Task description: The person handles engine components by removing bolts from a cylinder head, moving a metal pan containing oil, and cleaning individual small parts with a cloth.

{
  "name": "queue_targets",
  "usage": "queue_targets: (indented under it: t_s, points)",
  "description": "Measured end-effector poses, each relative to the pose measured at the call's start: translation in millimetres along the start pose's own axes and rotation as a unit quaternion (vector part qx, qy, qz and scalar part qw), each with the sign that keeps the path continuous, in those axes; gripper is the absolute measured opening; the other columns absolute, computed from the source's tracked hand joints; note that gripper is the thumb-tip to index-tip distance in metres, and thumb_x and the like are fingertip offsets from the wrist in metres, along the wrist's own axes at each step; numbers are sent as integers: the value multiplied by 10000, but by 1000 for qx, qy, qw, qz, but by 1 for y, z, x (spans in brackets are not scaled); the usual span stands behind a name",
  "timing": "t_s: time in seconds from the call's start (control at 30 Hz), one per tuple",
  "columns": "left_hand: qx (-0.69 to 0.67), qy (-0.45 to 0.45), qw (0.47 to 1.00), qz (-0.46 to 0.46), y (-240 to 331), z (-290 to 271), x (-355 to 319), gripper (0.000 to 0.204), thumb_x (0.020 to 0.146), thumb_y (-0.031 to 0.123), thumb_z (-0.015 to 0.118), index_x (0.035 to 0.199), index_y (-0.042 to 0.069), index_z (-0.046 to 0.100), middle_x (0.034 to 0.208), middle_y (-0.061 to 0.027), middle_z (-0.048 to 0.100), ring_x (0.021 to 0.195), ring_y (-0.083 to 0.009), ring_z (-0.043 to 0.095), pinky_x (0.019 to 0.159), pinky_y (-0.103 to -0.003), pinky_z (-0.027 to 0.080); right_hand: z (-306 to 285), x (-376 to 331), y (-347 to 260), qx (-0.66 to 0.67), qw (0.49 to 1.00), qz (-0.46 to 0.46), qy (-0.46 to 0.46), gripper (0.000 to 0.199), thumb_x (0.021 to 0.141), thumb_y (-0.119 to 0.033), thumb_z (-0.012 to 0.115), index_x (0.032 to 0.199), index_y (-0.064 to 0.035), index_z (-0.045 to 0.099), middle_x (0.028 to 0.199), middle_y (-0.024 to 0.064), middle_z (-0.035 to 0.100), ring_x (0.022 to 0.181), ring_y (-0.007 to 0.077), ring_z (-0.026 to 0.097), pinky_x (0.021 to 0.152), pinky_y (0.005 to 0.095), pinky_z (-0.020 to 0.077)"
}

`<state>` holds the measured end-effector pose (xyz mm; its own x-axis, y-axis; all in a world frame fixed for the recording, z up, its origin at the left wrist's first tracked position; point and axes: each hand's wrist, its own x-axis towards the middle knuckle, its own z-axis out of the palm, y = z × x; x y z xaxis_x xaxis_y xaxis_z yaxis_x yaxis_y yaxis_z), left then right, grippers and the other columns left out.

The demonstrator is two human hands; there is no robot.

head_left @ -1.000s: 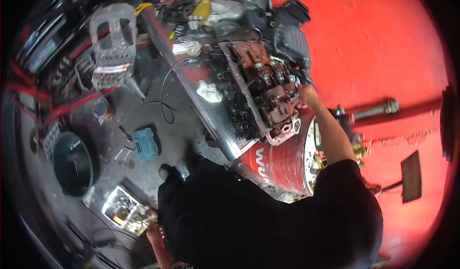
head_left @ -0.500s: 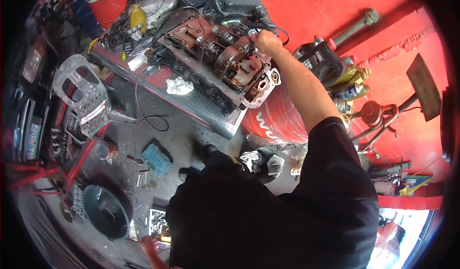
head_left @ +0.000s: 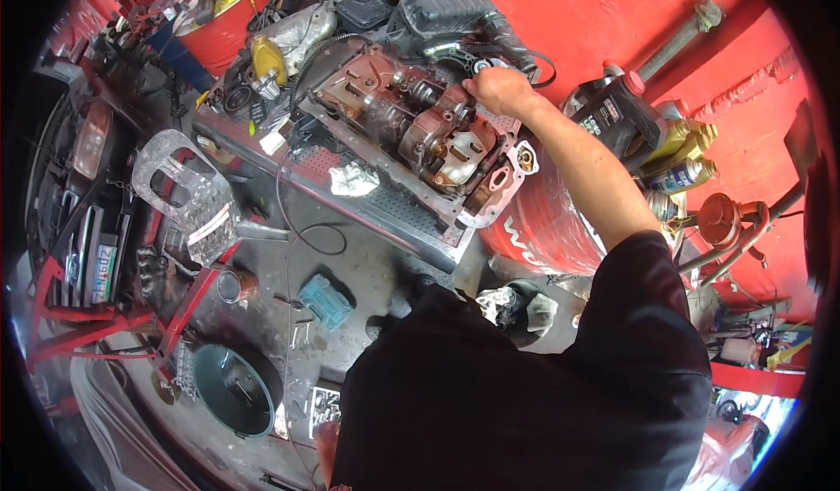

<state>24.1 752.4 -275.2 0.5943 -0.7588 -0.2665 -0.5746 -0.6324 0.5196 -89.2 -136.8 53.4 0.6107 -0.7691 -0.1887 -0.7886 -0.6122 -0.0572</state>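
On the floor are a grey chair, round tub and blue case.

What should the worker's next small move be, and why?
Probably bringing the left hand up to steady the engine part: only the right hand is at its far edge, while the left is low, away from the bench.
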Motion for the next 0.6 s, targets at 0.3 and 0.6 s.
queue_targets:
  t_s: [0.3,0.6]
  points:
    - [79,-85,969,-216,14,21,-10,399,935,446,522,874,103,717,827,-167,688,792,-388,678,695,-501,523,4,9,20,33,991,-130,-12,439,982,-397,436,1081,-28,653,997,235,677,1006,401,640,873,501,496]
    - [-354,-37,857,-373,152,-58,90,95,952,80,557,966,-4,599,723,-106,596,569,-177,578,458,-293,456,5,-2,18,24,997,-67,40,571,1000,-447,423,832,20,706,876,244,688,898,423,660,814,518,513]
